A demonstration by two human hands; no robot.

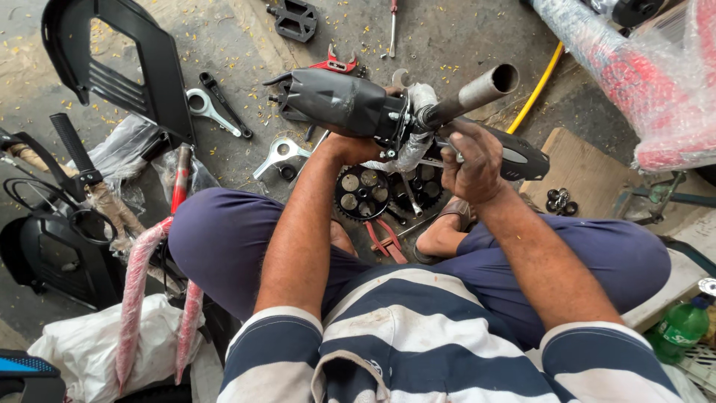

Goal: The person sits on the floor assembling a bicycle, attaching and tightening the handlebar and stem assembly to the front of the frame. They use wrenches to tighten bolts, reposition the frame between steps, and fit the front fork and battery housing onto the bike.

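- Holding a black bicycle frame section above our lap, we sit cross-legged on the concrete floor.
- Our left hand is curled under the black shell from below, fingers mostly hidden; the grip looks closed around it.
- Our right hand is closed around the joint where a grey metal tube leaves the shell, fingertips pinched on something small that we cannot make out.
- Step, as we judge it: fitting or tightening hardware at that joint. A next move would call for a steady left hold and fine finger work on the right.
- Materials: shell matte black, smooth, partly wrapped in clear film; tube bare dull steel, hollow and round.
- Below the hands lie two toothed black chainrings and red-handled pliers.
- Nearby: silver spanners, a black pedal, red frame tubes in bubble wrap, a green plastic bottle.
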